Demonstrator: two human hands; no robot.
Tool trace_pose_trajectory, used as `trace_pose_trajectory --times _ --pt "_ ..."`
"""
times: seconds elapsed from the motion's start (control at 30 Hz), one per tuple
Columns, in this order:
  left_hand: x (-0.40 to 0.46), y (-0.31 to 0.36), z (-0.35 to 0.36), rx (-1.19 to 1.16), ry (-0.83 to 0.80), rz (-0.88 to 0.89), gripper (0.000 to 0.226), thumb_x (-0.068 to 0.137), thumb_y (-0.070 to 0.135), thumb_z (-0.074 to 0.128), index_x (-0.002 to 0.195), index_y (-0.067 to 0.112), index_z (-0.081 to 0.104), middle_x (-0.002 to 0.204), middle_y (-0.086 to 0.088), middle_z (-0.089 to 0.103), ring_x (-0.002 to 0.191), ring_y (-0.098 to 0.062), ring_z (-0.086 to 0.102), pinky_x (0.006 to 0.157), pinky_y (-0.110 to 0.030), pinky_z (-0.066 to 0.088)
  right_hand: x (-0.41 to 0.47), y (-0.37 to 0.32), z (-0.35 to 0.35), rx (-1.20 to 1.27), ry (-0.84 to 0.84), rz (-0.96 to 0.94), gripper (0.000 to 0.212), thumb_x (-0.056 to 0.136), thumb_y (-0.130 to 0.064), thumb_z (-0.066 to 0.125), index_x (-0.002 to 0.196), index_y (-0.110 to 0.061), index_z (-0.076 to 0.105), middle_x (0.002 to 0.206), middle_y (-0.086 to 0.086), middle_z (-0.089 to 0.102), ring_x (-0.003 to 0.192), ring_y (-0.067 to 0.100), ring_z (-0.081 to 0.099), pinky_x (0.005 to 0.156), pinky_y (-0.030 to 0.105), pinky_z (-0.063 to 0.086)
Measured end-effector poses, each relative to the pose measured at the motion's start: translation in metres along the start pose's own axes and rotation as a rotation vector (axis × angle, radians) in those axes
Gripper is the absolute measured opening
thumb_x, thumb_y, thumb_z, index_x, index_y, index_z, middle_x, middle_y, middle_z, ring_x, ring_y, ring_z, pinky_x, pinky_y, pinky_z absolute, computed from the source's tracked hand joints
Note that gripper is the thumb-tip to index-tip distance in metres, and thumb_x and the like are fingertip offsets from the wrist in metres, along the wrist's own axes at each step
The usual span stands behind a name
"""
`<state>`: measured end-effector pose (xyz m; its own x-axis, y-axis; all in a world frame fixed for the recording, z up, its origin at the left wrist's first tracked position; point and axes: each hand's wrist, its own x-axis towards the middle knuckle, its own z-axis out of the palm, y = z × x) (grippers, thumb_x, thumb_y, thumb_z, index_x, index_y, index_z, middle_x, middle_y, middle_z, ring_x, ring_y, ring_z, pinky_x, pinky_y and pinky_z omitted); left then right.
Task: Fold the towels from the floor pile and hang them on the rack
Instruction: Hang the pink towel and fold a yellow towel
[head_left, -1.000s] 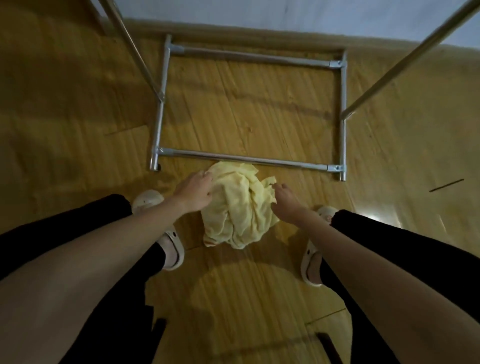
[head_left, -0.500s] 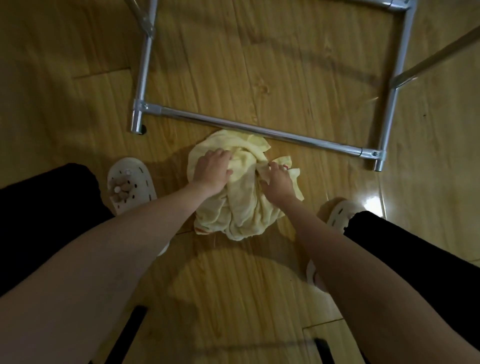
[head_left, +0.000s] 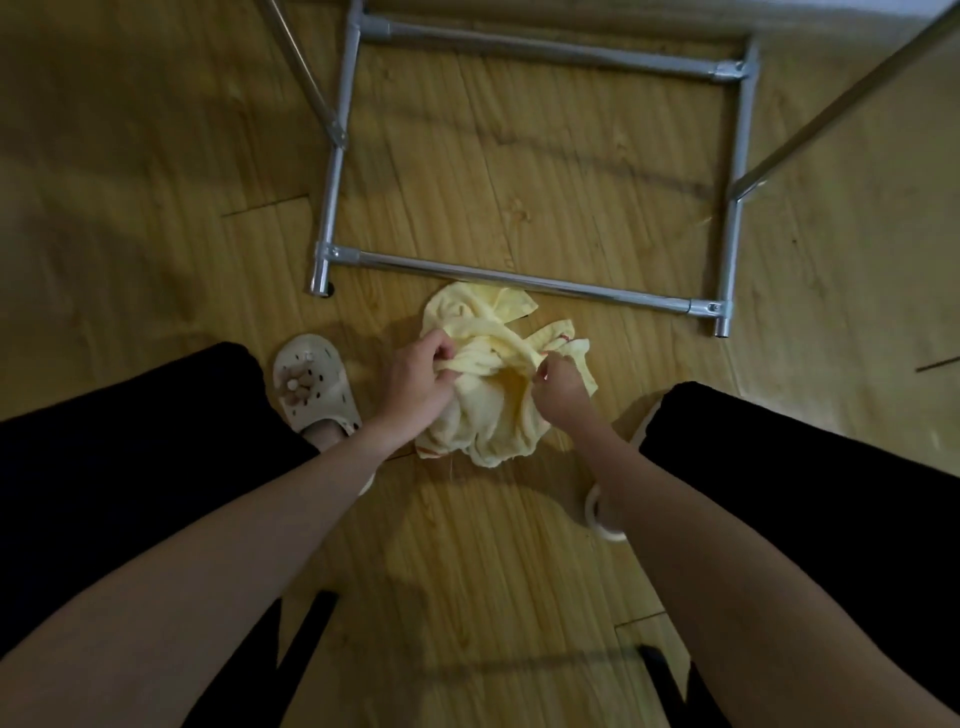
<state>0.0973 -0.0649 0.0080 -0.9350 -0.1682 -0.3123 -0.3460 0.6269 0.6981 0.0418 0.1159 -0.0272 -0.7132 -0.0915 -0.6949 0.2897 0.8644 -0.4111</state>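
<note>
A crumpled pale yellow towel pile (head_left: 488, 322) lies on the wooden floor just in front of the rack's near base bar (head_left: 519, 280). My left hand (head_left: 415, 384) grips a bunched fold of the towel at its left side. My right hand (head_left: 558, 389) pinches the towel's edge at the right, where a thin red trim shows. A strip of cloth is stretched between the two hands. The lower part of the pile rests on the floor between my feet.
The metal rack's base frame (head_left: 735, 171) forms a rectangle on the floor ahead, with slanted poles (head_left: 841, 104) rising at left and right. My feet in white clogs (head_left: 317, 384) stand either side of the pile. A wall runs along the top right.
Both hands went from reaching to the pile's sides to pressing on it, and now they have closed on the towel and pull a strip of it taut between them.
</note>
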Motion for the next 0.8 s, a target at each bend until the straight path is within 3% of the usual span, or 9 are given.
trace_pose_trajectory --times 0.1,0.23,0.37,0.53,0.63,0.7,0.8 --pt "-0.017 0.03 -0.026 -0.059 0.041 -0.05 0.018 0.082 0.008 0.068 0.084 0.015 0.052 0.082 0.008 0.057 0.08 -0.013 0.056 0.062 -0.014 0.039 -0.036 -0.009 -0.026 0.151 0.069 -0.029 0.011 0.099 -0.012 0.04 0.103 -0.004 0.047 0.09 0.007 0.052 0.08 0.022 0.05 0.066 0.03 0.036" --pt "-0.036 0.067 -0.059 -0.151 0.119 -0.139 0.017 0.084 0.014 0.066 0.088 0.018 0.049 0.085 0.006 0.057 0.081 -0.014 0.056 0.064 -0.026 0.04 -0.086 -0.021 -0.064 0.324 0.191 -0.126 0.004 0.099 -0.012 0.039 0.097 -0.008 0.04 0.078 -0.003 0.043 0.07 0.013 0.041 0.053 0.011 0.035" --pt "-0.06 0.114 -0.094 -0.378 0.192 -0.168 0.016 0.087 0.014 0.064 0.094 0.016 0.049 0.095 -0.003 0.062 0.084 -0.017 0.059 0.06 -0.022 0.045 -0.137 -0.029 -0.095 0.377 0.269 -0.217 0.006 0.098 -0.012 0.039 0.093 -0.009 0.038 0.077 -0.006 0.043 0.068 0.01 0.041 0.055 0.018 0.034" --pt "-0.101 0.189 -0.146 -0.56 0.212 -0.016 0.013 0.092 0.009 0.059 0.096 0.011 0.046 0.091 -0.005 0.057 0.08 -0.012 0.054 0.067 -0.017 0.044 -0.197 -0.037 -0.123 0.312 0.298 -0.375 0.007 0.096 -0.009 0.044 0.09 -0.012 0.044 0.083 -0.002 0.052 0.073 0.011 0.048 0.063 0.019 0.037" --pt "-0.125 0.229 -0.174 -0.651 0.202 0.024 0.012 0.093 0.014 0.058 0.088 0.019 0.049 0.086 0.0 0.057 0.08 -0.014 0.055 0.073 -0.028 0.047 -0.231 -0.045 -0.136 0.275 0.321 -0.456 0.008 0.094 -0.007 0.05 0.091 -0.014 0.048 0.095 0.004 0.055 0.083 0.017 0.051 0.068 0.02 0.036" --pt "-0.138 0.25 -0.19 -0.673 0.201 0.034 0.01 0.091 0.019 0.061 0.087 0.021 0.052 0.088 -0.001 0.06 0.086 -0.019 0.058 0.082 -0.041 0.05 -0.254 -0.053 -0.146 0.264 0.344 -0.503 0.007 0.093 -0.005 0.052 0.092 -0.012 0.052 0.093 0.005 0.057 0.081 0.017 0.053 0.068 0.022 0.04" --pt "-0.154 0.283 -0.21 -0.705 0.215 0.059 0.012 0.087 0.018 0.064 0.084 0.021 0.053 0.091 -0.005 0.061 0.09 -0.027 0.061 0.09 -0.049 0.048 -0.286 -0.064 -0.161 0.286 0.335 -0.532 0.009 0.092 -0.005 0.053 0.089 -0.013 0.055 0.082 0.001 0.059 0.072 0.013 0.052 0.06 0.015 0.04"
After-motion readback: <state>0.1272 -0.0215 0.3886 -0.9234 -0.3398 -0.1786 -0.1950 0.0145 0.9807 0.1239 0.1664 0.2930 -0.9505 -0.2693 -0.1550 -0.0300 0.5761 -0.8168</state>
